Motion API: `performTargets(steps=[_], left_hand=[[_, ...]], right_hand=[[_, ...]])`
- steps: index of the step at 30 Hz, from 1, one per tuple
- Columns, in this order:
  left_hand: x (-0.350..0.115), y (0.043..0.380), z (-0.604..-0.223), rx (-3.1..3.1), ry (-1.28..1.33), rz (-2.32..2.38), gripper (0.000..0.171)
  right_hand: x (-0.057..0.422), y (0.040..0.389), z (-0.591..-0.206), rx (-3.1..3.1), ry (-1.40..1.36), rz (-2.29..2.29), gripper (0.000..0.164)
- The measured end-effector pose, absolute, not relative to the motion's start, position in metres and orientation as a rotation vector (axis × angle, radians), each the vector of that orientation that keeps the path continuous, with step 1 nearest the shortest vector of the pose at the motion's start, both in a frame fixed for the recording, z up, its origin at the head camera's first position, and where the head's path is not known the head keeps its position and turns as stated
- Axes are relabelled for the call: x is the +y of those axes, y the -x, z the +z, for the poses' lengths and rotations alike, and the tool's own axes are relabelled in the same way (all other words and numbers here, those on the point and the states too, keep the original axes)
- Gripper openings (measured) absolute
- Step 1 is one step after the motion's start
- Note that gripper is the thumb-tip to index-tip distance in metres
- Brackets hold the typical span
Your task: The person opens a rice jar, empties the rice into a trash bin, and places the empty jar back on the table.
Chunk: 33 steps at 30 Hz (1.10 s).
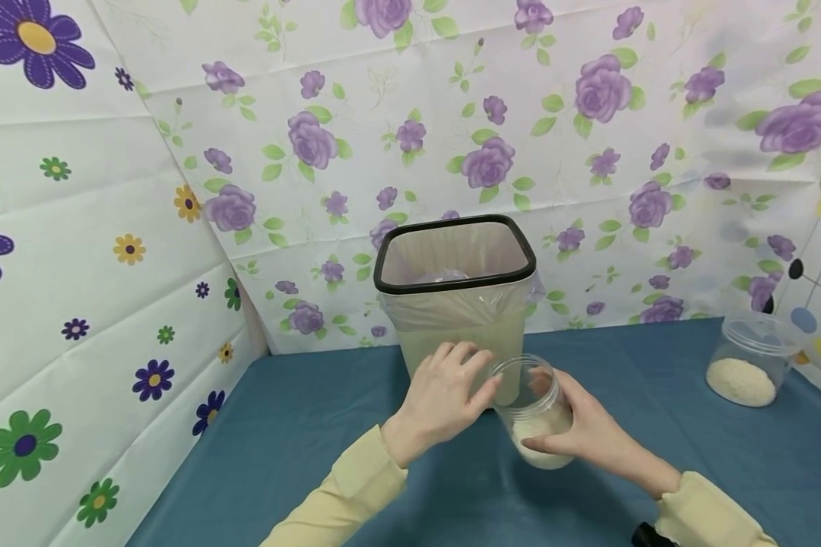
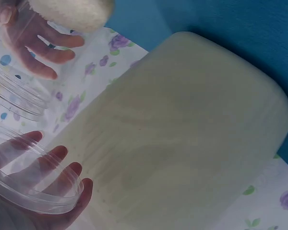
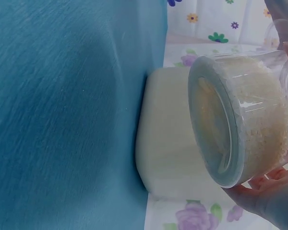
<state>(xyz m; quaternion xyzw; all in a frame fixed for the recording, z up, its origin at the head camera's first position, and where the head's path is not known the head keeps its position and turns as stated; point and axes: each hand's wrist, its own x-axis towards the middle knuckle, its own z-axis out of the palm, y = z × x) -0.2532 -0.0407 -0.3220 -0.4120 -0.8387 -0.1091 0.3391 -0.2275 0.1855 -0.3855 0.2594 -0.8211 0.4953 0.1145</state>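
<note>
My right hand (image 1: 588, 425) grips a clear plastic jar (image 3: 264, 120) that is partly filled with pale, rice-like grains (image 1: 543, 433). The jar is tilted a little, and its threaded mouth (image 2: 19, 96) has no lid on it. Beside the mouth, my left hand (image 1: 448, 391) holds a clear round lid (image 2: 38, 199); the fingers (image 2: 62, 177) show through and past its rim. In the head view the lid is mostly hidden by that hand. Lid and jar look apart in the left wrist view. Both hands are in front of a pale bin.
The bin (image 1: 461, 334) has a black rim and a clear plastic liner, and stands against the flowered backdrop (image 1: 356, 175). At the right of the blue tabletop (image 1: 301, 456) stands another clear jar (image 1: 756, 365), lidded, with similar grains. A small black object (image 1: 650, 535) shows by the right sleeve.
</note>
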Motion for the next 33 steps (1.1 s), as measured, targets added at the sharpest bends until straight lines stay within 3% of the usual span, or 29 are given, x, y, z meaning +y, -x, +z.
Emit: performTargets(steps=[14, 27, 33], left_hand=[[-0.051, 0.259, -0.347, -2.283, 1.117, -0.242, 0.039], [-0.064, 0.263, -0.359, -2.362, 1.09, -0.208, 0.037], [-0.072, 0.265, -0.37, -2.602, 1.191, -0.085, 0.044]], right_hand=[[0.192, 0.228, -0.391, -2.421, -0.722, 1.387, 0.087], [0.195, 0.227, -0.393, -2.399, -0.719, 1.384, 0.085], [0.196, 0.227, -0.393, -2.407, -0.707, 1.374, 0.082]])
